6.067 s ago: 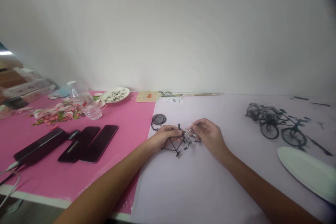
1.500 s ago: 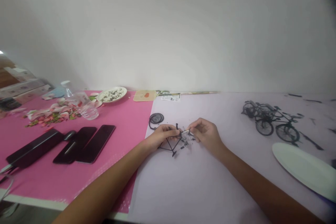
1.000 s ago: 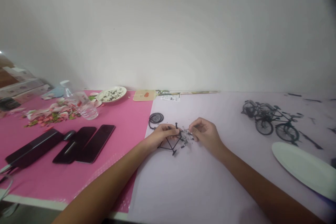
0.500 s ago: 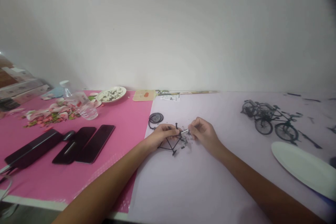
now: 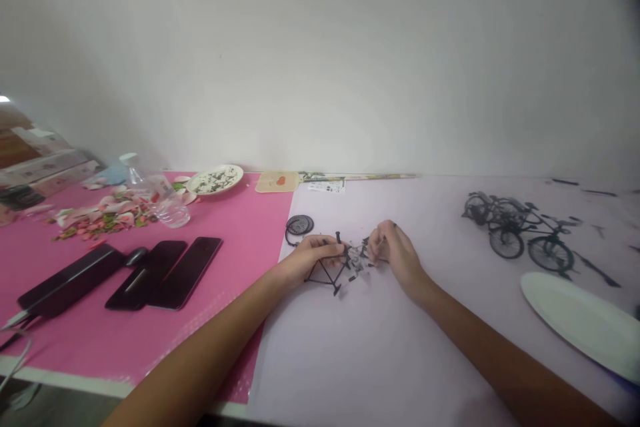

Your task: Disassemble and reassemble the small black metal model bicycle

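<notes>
A small black toy bicycle frame (image 5: 327,273) lies on the pale lilac table cover, with tiny loose parts (image 5: 356,259) beside it. My left hand (image 5: 305,258) is closed on the top of the frame and holds it down. My right hand (image 5: 395,253) is curled, fingertips pinched among the small parts right of the frame; what it pinches is too small to make out. Two black toy wheels (image 5: 299,225) lie just behind my left hand.
Finished black toy bicycles (image 5: 520,235) stand at the right, a white plate (image 5: 580,327) in front of them. On the pink mat (image 5: 225,267) at the left lie dark phones (image 5: 165,271), a plastic bottle (image 5: 160,197), a plate of scraps (image 5: 215,179) and pink-green scraps (image 5: 100,217).
My right hand has turned and curled its fingers down into the small parts; the thin silvery piece it held out earlier no longer shows. The left hand stays on the frame.
</notes>
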`<action>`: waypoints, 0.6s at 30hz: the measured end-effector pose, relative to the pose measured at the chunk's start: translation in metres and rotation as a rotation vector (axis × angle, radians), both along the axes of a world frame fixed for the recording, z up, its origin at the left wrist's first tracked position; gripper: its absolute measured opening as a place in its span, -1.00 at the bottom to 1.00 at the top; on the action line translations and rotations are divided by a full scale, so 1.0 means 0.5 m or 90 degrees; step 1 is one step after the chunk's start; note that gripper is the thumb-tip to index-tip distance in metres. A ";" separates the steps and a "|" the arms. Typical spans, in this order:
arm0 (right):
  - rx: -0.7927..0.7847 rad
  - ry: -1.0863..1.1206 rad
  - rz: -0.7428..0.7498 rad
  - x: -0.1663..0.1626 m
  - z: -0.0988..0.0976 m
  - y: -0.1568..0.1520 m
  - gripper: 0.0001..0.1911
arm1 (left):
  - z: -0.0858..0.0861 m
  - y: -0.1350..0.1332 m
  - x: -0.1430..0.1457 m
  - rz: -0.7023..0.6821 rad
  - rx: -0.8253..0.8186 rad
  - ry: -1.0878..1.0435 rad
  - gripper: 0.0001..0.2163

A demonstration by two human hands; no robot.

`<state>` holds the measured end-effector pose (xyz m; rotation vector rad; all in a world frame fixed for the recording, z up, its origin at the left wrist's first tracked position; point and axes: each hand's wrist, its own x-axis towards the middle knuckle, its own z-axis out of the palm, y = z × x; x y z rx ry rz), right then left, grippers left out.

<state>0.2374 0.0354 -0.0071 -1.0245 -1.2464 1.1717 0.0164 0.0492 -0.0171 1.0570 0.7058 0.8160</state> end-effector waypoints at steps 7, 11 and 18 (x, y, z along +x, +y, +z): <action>0.122 -0.101 -0.070 0.002 0.011 -0.012 -0.46 | 0.039 -0.020 0.005 0.232 0.282 0.138 -0.76; 0.154 -0.105 -0.028 -0.005 0.010 -0.024 -0.55 | 0.053 -0.035 -0.001 0.315 0.657 0.284 -0.82; 0.096 -0.048 -0.004 -0.032 0.011 -0.037 -0.49 | 0.015 -0.028 -0.004 0.262 0.916 0.381 -0.76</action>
